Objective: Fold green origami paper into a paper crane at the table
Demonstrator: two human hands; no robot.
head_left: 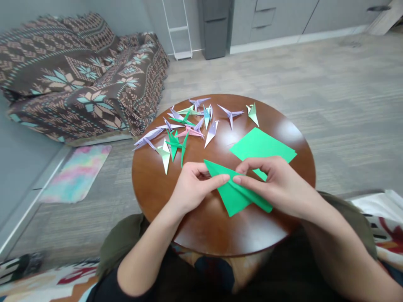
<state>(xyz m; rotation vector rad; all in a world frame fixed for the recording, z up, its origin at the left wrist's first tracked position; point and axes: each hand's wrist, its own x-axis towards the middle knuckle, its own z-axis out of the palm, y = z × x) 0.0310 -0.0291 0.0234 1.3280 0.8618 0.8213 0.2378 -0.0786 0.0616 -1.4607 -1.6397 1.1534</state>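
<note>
At the left, a patterned throw covers a sofa [91, 88], and a pastel mat [77, 174] lies on the floor. On the left part of the round brown table [151, 180], folded paper birds sit in a loose cluster: a pale green bird [165, 154] near the edge, a deep green bird [176, 145] beside it, a pink bird [190, 132] just beyond, and several lilac ones. Next comes the left hand [195, 186], pinching the folded green paper [234, 198] with its thumb flat on the near face and its fingers mostly hidden behind. This paper is over the near middle of the table, tilted; whether it touches the wood I cannot tell. It is a plain, vivid green, with a sharp corner at upper left, a narrow layered band slanting down to the lower right, and a broader flap below ending in a point. The right hand [277, 182] pinches the band between thumb and forefinger, its thumb tip near the left one. Beyond and partly behind it lie flat green sheets [262, 144], smooth and matching in colour.
</note>
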